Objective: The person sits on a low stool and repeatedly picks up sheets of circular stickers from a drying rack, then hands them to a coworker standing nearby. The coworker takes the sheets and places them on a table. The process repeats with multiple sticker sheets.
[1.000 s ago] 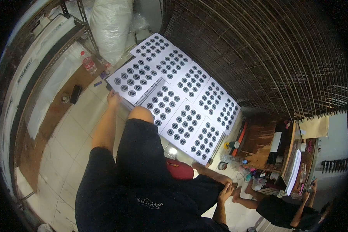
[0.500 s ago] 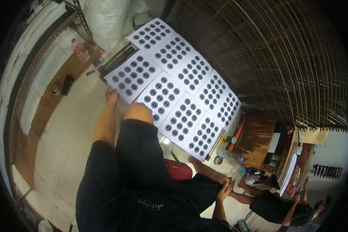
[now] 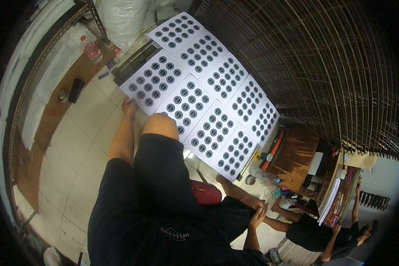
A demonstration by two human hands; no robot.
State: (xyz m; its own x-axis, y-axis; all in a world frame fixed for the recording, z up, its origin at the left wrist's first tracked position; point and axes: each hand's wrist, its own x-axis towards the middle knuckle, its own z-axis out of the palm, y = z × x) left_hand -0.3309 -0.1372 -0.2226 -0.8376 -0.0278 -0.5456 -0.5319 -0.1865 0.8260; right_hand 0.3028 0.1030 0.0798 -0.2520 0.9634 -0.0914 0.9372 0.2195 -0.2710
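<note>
White sheets [image 3: 170, 95] printed with rows of dark round badges lie in two rows on a low wire rack in front of me. My left hand [image 3: 129, 106] is at the near left corner of the closest left sheet, its fingers closed on the edge. Part of the near row is covered by my bent left knee [image 3: 161, 123]. Well apart from the sheets, my right hand [image 3: 256, 217] rests by my right knee with fingers stretched out, holding nothing.
A tall stack of wire racks [image 3: 306, 66] rises behind the sheets. At the right a person [image 3: 317, 235] in dark clothes sits by a wooden cabinet [image 3: 297, 146]. Beside it lies a clear bottle [image 3: 261, 174]. A red-capped bottle [image 3: 93, 52] and a black box [image 3: 76, 90] stand on the left shelf.
The view has shifted slightly. My left hand stays at the sheet's corner and my right hand by the knee. The other person's arm now stretches farther up along the cabinet.
</note>
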